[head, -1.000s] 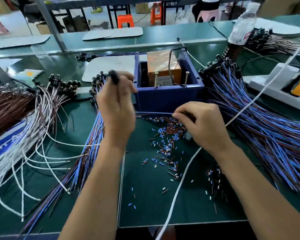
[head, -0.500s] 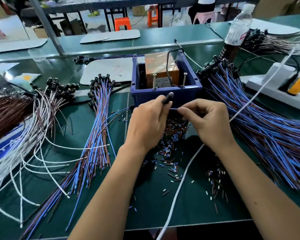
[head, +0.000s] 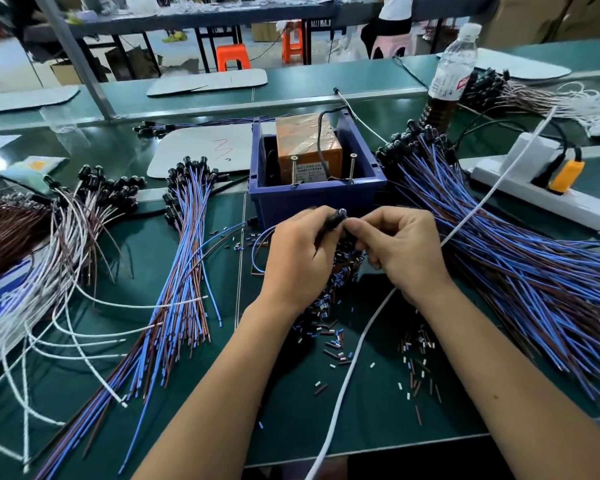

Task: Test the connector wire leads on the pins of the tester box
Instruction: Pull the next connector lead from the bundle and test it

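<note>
Far left on the green mat (head: 194, 427) there's a heap of brown and white wires (head: 32, 258) with black plugs at the top, loose white ends curling toward me. Next to it lies a tidy bundle of blue and brown wires (head: 184, 271), plugs pointing away, bare ends fanned out near my left forearm. Now my left hand (head: 297, 261), fingers curled around a black connector (head: 333, 221), its tip poking up just past my knuckles, and its blue and brown leads (head: 258, 247) loop out to the left of my wrist. Right in front of my hands sits the blue box (head: 312, 199), touching distance behind the connector, with an orange block (head: 309, 143) inside and two screws (head: 294, 169) standing upright at its near wall. Under my hands is a scatter of cut insulation bits (head: 329, 344), blue, brown and white. My right hand (head: 402, 254) meets the left one, fingertips pinching at the connector's tip, the other fingers curled in. A white cord (head: 357, 344) runs under my right wrist toward me. Further right, a big fan of blue and brown wires (head: 520, 271) spreads across the mat, a water bottle (head: 454, 67) stands behind it, and a white power strip (head: 548, 192) with an orange plug (head: 565, 176) sits at the far right.
</note>
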Demonstrator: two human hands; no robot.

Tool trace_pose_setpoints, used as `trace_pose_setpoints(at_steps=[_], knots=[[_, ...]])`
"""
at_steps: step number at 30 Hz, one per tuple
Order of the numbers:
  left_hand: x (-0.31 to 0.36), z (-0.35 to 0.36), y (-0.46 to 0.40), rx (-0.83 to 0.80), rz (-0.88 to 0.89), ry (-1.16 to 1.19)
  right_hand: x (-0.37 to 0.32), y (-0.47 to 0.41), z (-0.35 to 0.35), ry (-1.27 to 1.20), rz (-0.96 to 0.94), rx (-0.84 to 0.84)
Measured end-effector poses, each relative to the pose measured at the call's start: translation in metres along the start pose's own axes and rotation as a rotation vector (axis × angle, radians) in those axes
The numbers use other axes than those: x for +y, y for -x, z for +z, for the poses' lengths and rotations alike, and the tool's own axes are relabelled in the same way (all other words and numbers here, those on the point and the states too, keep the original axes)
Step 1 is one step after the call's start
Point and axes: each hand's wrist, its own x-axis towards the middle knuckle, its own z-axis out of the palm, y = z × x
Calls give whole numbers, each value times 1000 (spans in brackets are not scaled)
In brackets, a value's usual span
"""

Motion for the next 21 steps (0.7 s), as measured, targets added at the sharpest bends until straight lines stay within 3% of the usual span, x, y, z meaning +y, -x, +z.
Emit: trace_pose_setpoints(at_steps=[17,21], knots=[[0,-3,-3,-4,-26,-24,-5,-1,-4,22,1,29],[-4,-9,-2,80,-109,73,-5,-8,-19,-142,74,207]])
